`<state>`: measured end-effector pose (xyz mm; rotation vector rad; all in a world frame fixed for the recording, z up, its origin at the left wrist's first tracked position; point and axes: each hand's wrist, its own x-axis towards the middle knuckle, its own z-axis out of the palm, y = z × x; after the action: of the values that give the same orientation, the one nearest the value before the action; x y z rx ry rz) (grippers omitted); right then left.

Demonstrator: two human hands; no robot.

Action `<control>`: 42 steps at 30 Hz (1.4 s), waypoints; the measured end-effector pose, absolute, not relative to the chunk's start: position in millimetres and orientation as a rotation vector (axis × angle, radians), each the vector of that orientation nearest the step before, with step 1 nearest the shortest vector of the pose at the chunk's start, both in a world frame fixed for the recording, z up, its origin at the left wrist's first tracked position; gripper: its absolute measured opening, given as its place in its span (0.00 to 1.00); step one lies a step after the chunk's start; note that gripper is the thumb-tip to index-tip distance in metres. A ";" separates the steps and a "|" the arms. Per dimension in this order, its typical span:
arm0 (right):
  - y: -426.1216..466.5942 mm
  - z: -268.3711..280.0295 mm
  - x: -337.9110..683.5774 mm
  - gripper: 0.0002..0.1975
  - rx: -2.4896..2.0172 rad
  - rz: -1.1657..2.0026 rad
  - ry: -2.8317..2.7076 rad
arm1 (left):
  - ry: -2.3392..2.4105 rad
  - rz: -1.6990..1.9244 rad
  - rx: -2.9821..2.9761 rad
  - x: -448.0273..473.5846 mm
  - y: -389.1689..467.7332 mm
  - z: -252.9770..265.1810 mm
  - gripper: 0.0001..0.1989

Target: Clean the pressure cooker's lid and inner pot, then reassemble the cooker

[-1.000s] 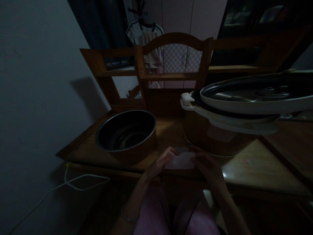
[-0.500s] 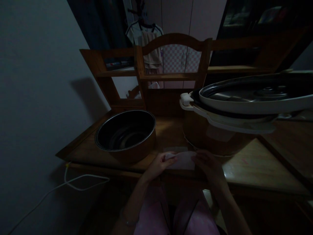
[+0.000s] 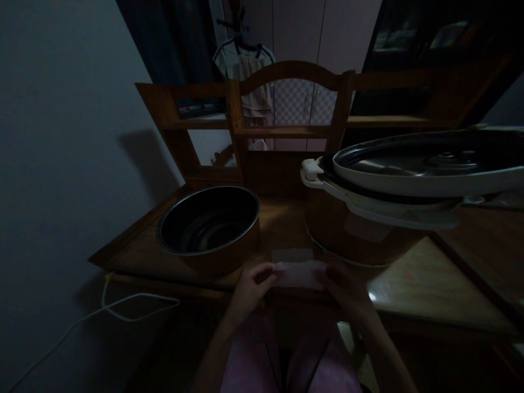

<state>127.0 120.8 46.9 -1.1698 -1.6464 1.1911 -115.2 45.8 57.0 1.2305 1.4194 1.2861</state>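
My left hand (image 3: 254, 284) pinches the left end of a thin white sheet (image 3: 298, 274), which looks like a tissue or thin cloth. The right end is between the fingers of my right hand (image 3: 341, 284), partly lost in shadow. Stretched between both hands, the sheet is above the front edge of the wooden desk (image 3: 282, 218). Just behind it a pale flat piece (image 3: 292, 255) shows on the desktop; whether it is a separate sheet I cannot tell. To the left stands a round, dark-lined pot (image 3: 210, 224) without a lid.
A large cooker (image 3: 347, 229) stands at right, with a wide glass-topped lid (image 3: 434, 180) lying upside down on it. Behind is a wooden shelf frame (image 3: 286, 131). A white cable (image 3: 141, 296) hangs off the desk's left front. The room is dim.
My left hand has moved a little left and down, away from my right hand. The white sheet is now stretched straighter and sits slightly lower.
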 end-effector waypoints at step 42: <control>49.4 23.3 176.1 0.21 -0.645 0.130 -2.303 | 1.141 1.336 1.846 -121.3 -5.6 29.6 0.20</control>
<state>176.1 49.4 23.3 -0.6453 -2.3025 0.1298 -121.3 -5.6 29.6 1.8457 1.1406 1.3357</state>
